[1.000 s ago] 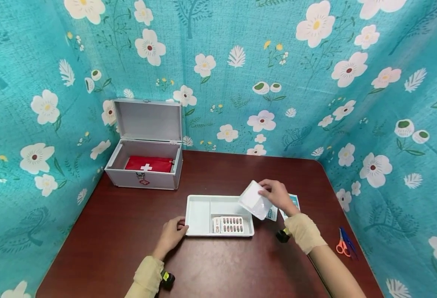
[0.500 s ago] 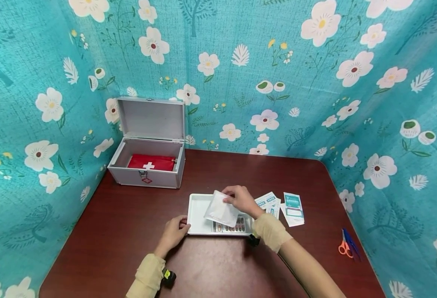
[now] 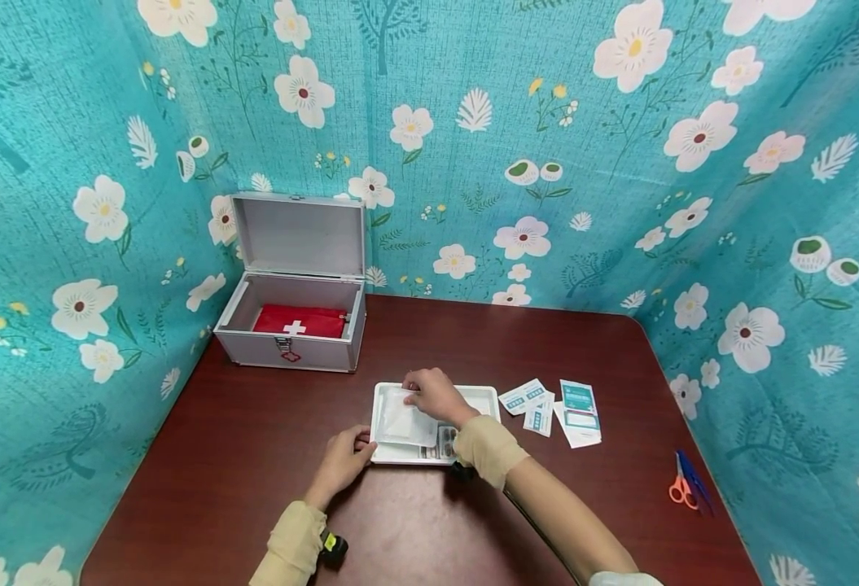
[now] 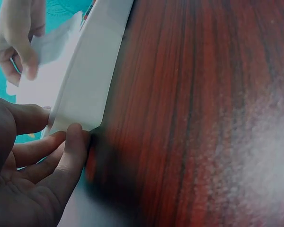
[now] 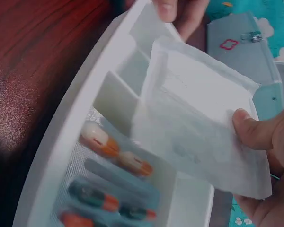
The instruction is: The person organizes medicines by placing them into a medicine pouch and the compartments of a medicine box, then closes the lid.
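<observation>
A white tray (image 3: 488,392) lies on the table with a blister pack of capsules (image 3: 447,439) in its front compartment. The left hand (image 3: 343,462) pinches the tray's front left corner; in the left wrist view the thumb and fingers (image 4: 73,142) are at that corner. Above the tray's left part, the right hand (image 3: 438,396) holds a flat white packet (image 3: 402,419) by its edge. In the right wrist view the thumb lies on the packet (image 5: 199,118), which partly covers the tray's dividers.
An open silver case (image 3: 290,352) with a red pouch (image 3: 300,321) stands at the back left. Right of the tray lie small white-and-blue packets (image 3: 526,397) and a green-and-white packet (image 3: 579,399). Orange scissors (image 3: 681,491) and blue tweezers (image 3: 695,480) lie near the right edge.
The right hand has carried the white packet leftward from the tray's right end to above its left part, uncovering the small packets on the table. The left hand has stayed at the tray's corner.
</observation>
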`<state>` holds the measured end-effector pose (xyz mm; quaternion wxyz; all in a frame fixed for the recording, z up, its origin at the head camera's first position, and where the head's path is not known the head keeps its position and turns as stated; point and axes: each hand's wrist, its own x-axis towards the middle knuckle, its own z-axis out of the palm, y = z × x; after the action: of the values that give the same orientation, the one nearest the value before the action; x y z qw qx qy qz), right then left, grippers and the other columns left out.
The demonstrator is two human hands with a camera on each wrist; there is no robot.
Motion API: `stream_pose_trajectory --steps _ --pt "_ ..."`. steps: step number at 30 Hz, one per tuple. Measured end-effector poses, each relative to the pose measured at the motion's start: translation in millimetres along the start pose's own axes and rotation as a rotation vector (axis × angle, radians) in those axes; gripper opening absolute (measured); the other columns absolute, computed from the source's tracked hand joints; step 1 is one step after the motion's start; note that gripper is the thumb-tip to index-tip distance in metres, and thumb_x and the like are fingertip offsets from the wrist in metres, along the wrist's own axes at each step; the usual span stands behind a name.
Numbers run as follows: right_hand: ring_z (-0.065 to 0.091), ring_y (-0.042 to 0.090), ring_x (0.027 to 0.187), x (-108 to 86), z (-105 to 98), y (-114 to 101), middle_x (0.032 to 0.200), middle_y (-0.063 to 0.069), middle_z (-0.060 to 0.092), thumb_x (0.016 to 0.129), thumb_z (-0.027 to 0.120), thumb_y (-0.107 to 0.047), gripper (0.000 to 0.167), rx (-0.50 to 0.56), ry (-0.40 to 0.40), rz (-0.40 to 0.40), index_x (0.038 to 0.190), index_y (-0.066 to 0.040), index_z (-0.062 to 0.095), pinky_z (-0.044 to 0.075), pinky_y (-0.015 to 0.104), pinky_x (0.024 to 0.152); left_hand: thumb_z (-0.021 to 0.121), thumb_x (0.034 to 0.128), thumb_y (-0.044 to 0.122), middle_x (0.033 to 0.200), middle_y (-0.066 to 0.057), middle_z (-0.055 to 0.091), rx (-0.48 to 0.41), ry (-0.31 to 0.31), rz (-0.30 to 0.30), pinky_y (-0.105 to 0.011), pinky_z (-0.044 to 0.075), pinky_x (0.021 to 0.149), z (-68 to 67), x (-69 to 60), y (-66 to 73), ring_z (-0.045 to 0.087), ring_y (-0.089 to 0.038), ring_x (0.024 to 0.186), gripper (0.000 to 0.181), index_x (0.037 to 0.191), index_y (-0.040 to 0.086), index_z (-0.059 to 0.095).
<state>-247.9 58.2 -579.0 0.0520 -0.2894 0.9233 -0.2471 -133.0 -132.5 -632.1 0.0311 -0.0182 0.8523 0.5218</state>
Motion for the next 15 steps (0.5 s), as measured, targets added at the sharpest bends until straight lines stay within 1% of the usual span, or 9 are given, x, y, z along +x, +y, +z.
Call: stream_pose_trajectory --steps 3,7,11,13,15 --pt "0.067 0.019 0.083 0.6 9.0 -3.4 0.087 0.001 0.074 0.084 0.080 -0.018 0.010 -0.080 0.021 0.021 0.091 -0.014 0.073 0.054 0.034 0.073 0.068 0.0892 0.002 0.091 -0.014 0.072 0.042 0.010 0.025 -0.022 0.056 0.066 0.4 -0.1 -2.2 0.071 -0.021 0.082 0.024 0.111 -0.008 0.067" --pt "0.063 0.024 0.089 0.8 20.7 -7.8 0.090 0.003 0.072 0.078 0.084 -0.024 0.017 -0.213 0.086 0.028 0.086 -0.015 0.072 0.054 0.040 0.073 0.068 0.0891 0.005 0.090 -0.012 0.073 0.074 0.019 0.042 -0.022 0.055 0.069 0.4 0.4 -3.0 0.069 -0.019 0.082 0.024 0.110 -0.007 0.068" --pt "0.061 0.028 0.100 2.8 34.5 -8.7 0.107 0.010 0.070 0.073 0.087 -0.032 0.025 -0.350 0.122 0.065 0.082 -0.015 0.072 0.055 0.045 0.078 0.069 0.0886 0.006 0.089 -0.010 0.073 0.103 0.032 0.047 -0.024 0.055 0.072 0.7 0.9 -2.9 0.068 -0.017 0.083 0.024 0.109 -0.006 0.069" --pt "0.061 0.028 0.101 3.4 41.8 -8.4 0.112 0.011 0.070 0.073 0.087 -0.036 0.028 -0.398 0.122 0.092 0.082 -0.015 0.072 0.055 0.044 0.079 0.069 0.0882 0.006 0.089 -0.009 0.073 0.118 0.036 0.050 -0.026 0.055 0.074 1.0 0.8 -3.7 0.068 -0.018 0.084 0.023 0.109 -0.006 0.070" --pt "0.062 0.027 0.097 3.0 46.9 -10.1 0.108 0.011 0.070 0.072 0.087 -0.037 0.031 -0.422 0.121 0.110 0.087 -0.013 0.073 0.056 0.041 0.077 0.068 0.0881 0.006 0.089 -0.010 0.073 0.120 0.036 0.049 -0.027 0.055 0.074 1.5 0.6 -4.4 0.068 -0.018 0.084 0.023 0.108 -0.006 0.070"
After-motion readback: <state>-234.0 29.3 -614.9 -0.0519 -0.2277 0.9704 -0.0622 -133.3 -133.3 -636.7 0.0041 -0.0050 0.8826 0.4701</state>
